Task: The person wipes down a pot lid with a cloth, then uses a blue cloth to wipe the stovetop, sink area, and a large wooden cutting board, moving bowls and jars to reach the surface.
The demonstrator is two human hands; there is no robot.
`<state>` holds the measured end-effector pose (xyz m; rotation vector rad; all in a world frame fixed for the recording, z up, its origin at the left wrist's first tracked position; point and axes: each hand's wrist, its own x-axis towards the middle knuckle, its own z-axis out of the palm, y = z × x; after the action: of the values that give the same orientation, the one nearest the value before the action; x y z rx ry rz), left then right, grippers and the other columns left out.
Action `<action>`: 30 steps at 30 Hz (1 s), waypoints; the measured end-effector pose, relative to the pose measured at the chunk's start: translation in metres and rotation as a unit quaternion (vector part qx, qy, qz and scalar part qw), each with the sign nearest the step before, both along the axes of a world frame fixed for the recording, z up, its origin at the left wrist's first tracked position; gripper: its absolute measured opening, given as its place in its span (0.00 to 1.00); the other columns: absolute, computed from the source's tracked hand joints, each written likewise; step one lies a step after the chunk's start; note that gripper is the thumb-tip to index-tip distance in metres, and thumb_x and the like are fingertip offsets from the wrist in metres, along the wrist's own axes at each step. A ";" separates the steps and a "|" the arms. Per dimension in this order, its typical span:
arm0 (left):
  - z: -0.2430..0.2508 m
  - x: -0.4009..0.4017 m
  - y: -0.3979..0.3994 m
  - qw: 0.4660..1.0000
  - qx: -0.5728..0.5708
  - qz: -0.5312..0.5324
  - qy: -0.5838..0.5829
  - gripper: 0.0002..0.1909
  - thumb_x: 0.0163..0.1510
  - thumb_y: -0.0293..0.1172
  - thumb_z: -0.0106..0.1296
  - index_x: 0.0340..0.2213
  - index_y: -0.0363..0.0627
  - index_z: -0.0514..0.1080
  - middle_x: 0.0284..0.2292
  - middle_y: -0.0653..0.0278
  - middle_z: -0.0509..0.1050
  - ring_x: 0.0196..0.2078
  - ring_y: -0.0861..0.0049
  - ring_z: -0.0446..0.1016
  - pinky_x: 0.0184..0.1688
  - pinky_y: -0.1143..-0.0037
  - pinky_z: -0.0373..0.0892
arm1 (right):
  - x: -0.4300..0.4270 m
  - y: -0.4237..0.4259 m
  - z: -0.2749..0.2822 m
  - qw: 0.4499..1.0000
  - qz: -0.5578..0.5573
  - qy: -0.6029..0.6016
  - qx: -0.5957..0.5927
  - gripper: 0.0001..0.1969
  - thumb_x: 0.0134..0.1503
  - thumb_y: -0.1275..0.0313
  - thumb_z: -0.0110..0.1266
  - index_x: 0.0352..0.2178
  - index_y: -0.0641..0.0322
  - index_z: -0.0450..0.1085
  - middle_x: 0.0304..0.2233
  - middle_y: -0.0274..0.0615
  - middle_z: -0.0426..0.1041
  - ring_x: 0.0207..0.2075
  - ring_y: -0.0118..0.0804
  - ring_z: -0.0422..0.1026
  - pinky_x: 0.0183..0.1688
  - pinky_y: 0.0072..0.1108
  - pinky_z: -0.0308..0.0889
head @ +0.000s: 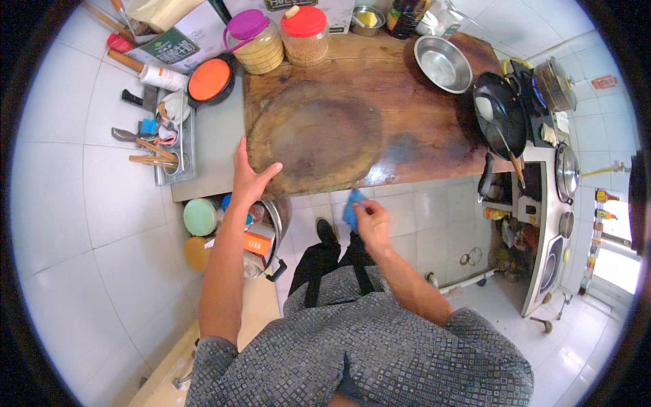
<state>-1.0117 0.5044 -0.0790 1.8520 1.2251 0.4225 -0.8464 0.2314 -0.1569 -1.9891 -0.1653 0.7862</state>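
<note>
My left hand (253,175) rests at the left edge of a large round wooden board (325,137), its thumb over the rim and its fingers along the side. The board is dark and stained in the middle and lies on a brown wooden counter (427,122). In my right hand (373,219) is a blue cloth (352,211), pinched between thumb and fingers. That hand is in front of the counter's near edge, over the floor, and the cloth hangs just below the edge.
Plastic jars (305,43) and a steel bowl (443,63) stand at the back. A black wok (500,114) with a ladle sits at the right. To the left are an orange-lidded pot (209,80) and a utensil rack (189,152). A big steel pot (277,224) holding packages stands below my left hand.
</note>
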 end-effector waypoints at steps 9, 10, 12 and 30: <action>-0.003 -0.008 0.004 1.000 0.011 -0.003 0.017 0.59 0.47 0.43 0.70 0.68 0.36 0.43 0.66 0.46 0.51 0.69 0.54 0.52 0.69 0.63 0.53 | -0.037 0.077 -0.019 0.898 -0.260 0.333 0.122 0.09 0.61 0.71 0.55 0.39 0.65 0.77 0.32 0.37 0.78 0.29 0.30 0.74 0.29 0.24 0.69; -0.003 -0.009 0.003 1.000 0.011 -0.004 0.015 0.59 0.47 0.43 0.70 0.68 0.36 0.43 0.66 0.46 0.51 0.69 0.54 0.52 0.69 0.63 0.53 | -0.022 0.063 -0.017 0.897 -0.256 0.329 0.151 0.09 0.62 0.71 0.55 0.38 0.64 0.77 0.31 0.36 0.78 0.28 0.29 0.73 0.28 0.24 0.69; -0.002 -0.003 0.002 1.000 0.003 -0.004 0.006 0.59 0.47 0.42 0.70 0.68 0.36 0.43 0.66 0.46 0.50 0.68 0.54 0.52 0.69 0.64 0.53 | 0.014 0.023 -0.022 0.900 -0.238 0.310 0.191 0.08 0.63 0.70 0.55 0.39 0.63 0.77 0.31 0.36 0.78 0.28 0.28 0.74 0.31 0.23 0.71; -0.008 -0.012 0.010 0.999 -0.020 -0.018 -0.022 0.59 0.48 0.42 0.70 0.68 0.33 0.43 0.65 0.45 0.51 0.67 0.56 0.54 0.68 0.65 0.54 | 0.053 -0.018 0.013 0.936 0.268 -0.209 -0.091 0.14 0.57 0.66 0.56 0.41 0.62 0.77 0.34 0.55 0.79 0.37 0.55 0.78 0.43 0.37 0.73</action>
<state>-1.0234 0.5143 -0.0868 1.8188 1.1615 0.4135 -0.7937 0.2131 -0.1443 -2.3004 -0.9471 0.7140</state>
